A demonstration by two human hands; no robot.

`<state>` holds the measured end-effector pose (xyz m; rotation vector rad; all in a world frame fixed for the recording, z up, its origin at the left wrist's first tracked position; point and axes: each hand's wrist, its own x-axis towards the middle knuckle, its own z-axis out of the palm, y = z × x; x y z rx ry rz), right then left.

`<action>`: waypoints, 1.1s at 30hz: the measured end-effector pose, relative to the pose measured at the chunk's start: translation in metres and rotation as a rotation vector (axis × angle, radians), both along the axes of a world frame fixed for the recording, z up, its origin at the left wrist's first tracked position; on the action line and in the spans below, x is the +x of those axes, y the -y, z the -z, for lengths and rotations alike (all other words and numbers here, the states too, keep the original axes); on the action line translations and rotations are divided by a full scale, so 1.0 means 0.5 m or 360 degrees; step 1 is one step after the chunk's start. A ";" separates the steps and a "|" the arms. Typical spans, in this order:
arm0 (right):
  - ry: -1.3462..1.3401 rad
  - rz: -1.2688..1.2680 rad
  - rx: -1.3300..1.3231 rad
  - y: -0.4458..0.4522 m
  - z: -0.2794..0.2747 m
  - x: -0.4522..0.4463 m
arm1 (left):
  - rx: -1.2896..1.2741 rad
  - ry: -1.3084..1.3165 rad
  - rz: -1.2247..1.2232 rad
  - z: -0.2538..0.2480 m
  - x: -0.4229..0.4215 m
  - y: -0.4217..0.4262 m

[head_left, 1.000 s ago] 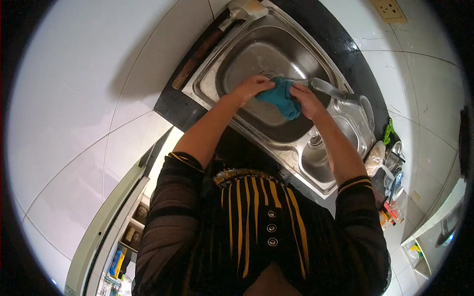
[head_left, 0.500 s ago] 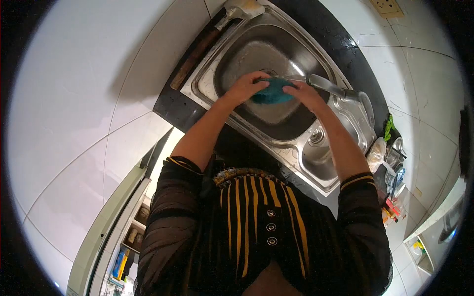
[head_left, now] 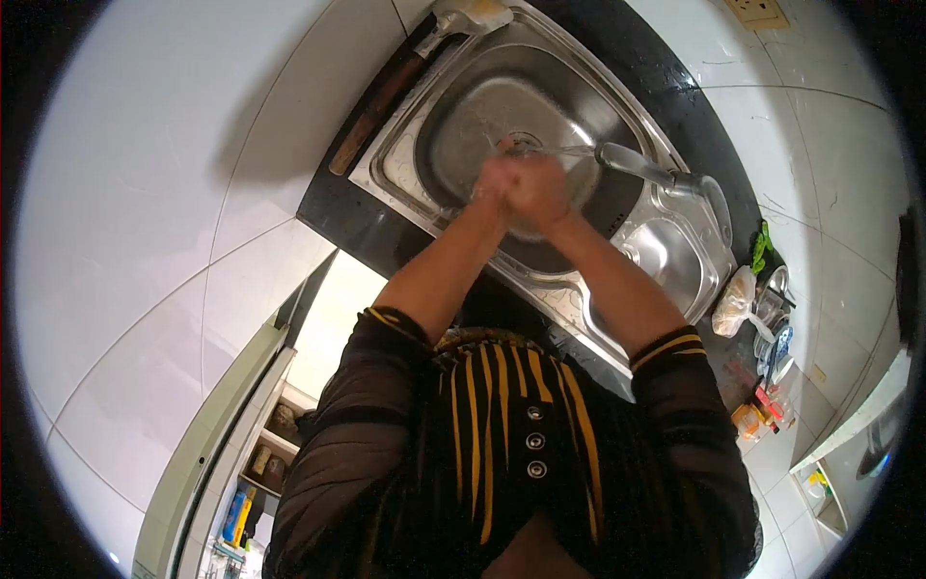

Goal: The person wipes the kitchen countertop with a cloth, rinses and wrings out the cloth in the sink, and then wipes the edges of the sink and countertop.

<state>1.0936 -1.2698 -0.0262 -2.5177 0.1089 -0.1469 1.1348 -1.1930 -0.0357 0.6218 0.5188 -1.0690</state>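
Over the large sink basin [head_left: 473,111], my left hand [head_left: 494,181] and my right hand [head_left: 540,188] are pressed together, both closed and blurred by motion. The teal cloth that was stretched between them half a second ago is hidden inside the closed fingers; no teal shows elsewhere in the basin. Just beyond the hands, a thin stream of water comes from the faucet [head_left: 637,164]. The drain [head_left: 521,145] lies partly behind the fingers.
A smaller basin [head_left: 666,256] adjoins on the right. Along the left rim lies a long wooden-handled tool [head_left: 381,111] with a wide pale head. A tied plastic bag [head_left: 735,304] and several kitchen items stand on the right counter. A wall socket [head_left: 757,13] is at top right.
My hands have come together from either side of the teal cloth and closed up, so the cloth no longer shows. Both forearms have swung inward, uncovering more of the small basin.
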 end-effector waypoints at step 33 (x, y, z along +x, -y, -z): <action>-0.0444 0.0659 0.1434 0.170 0.113 -0.052 | 0.0655 0.0797 0.0312 0.087 0.046 -0.040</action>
